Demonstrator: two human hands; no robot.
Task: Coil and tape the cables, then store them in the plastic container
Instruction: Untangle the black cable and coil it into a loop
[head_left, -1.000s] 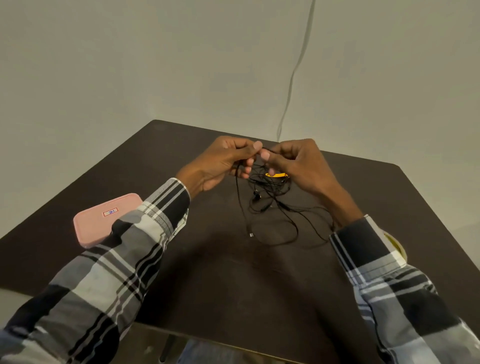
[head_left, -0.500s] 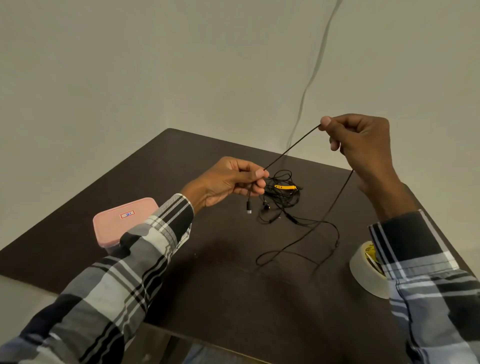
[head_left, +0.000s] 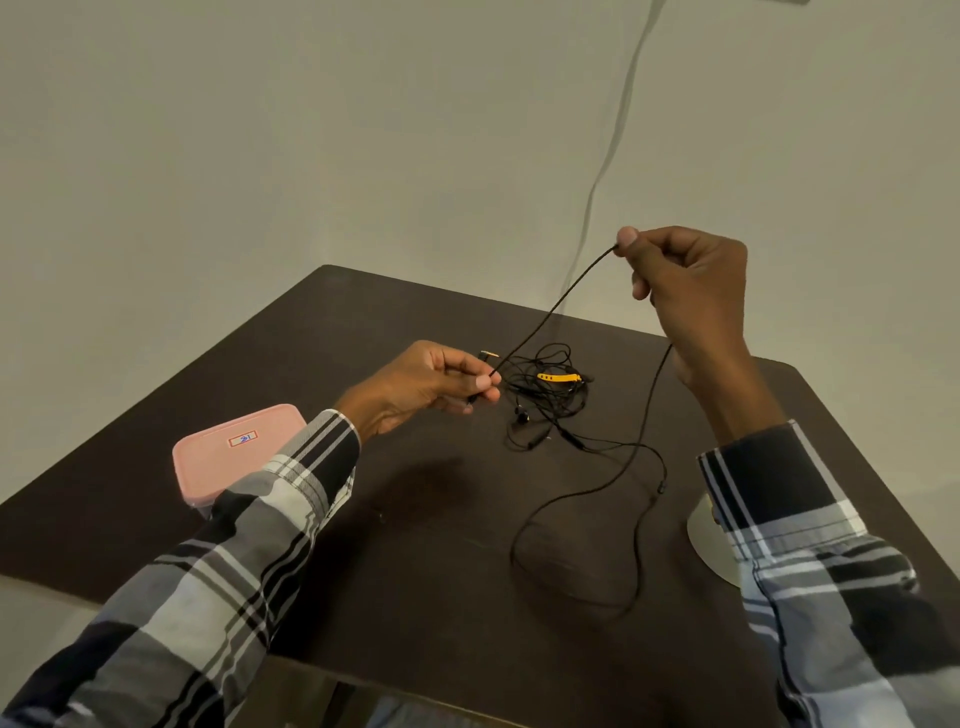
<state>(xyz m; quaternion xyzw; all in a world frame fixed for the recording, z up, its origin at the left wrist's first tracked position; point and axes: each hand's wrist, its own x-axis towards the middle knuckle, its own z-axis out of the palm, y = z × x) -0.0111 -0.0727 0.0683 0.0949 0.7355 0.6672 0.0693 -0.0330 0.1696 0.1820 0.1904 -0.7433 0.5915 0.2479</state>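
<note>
A thin black cable (head_left: 551, 310) runs taut between my two hands above the dark table (head_left: 426, 582). My left hand (head_left: 426, 384) pinches one end of it near the table's middle. My right hand (head_left: 685, 280) is raised higher and to the right, pinching the cable further along; the rest hangs from that hand and loops loosely on the table (head_left: 631, 525). A tangle of black earphone cables with a yellow piece (head_left: 556, 387) lies just right of my left hand. A pink plastic container (head_left: 228, 452) with its lid on sits at the left.
A roll of pale tape (head_left: 706, 540) lies at the table's right side, partly hidden by my right sleeve. A grey cord (head_left: 608, 156) runs up the wall behind the table.
My hands drew apart from above the tangle a second ago, stretching the cable. Since half a second ago my left hand has taken the cable nearer its end, so the plug no longer dangles.
</note>
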